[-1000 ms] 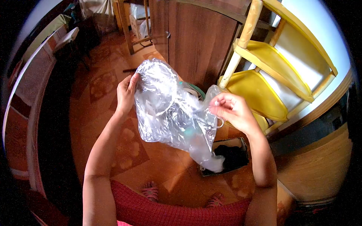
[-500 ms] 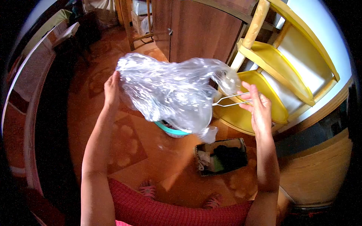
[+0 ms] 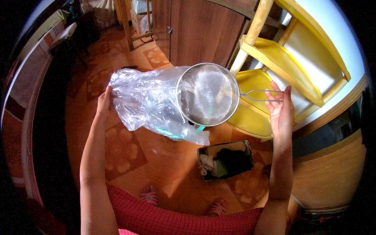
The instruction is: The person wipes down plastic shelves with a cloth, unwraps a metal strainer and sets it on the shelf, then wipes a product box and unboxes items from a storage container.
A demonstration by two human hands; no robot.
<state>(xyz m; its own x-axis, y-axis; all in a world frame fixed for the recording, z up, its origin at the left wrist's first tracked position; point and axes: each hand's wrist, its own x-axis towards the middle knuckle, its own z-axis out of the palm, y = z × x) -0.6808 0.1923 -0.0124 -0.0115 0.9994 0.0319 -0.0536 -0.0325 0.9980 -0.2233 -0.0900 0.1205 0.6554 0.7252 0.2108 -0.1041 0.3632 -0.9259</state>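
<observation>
A round wire-mesh strainer point(image 3: 209, 94) hangs in the air at centre right, its wire handle held by my right hand point(image 3: 281, 107), with the thumb and fingers around the handle. To its left spreads a crinkled clear plastic bag point(image 3: 149, 96), gripped at its far left end by my left hand point(image 3: 103, 102). The strainer's left rim overlaps the bag's right part. Below the bag, a turquoise-rimmed container point(image 3: 174, 138) shows in part; the bag hides most of it.
An open box point(image 3: 225, 160) with dark and pale items stands on the tiled floor. Yellow shelves point(image 3: 282, 66) rise at the right, a brown cabinet point(image 3: 203, 35) at the back. My sandalled feet point(image 3: 149, 196) are below.
The strainer has come out of the bag as my right hand moved right. My left hand has shifted left and slightly down with the bag.
</observation>
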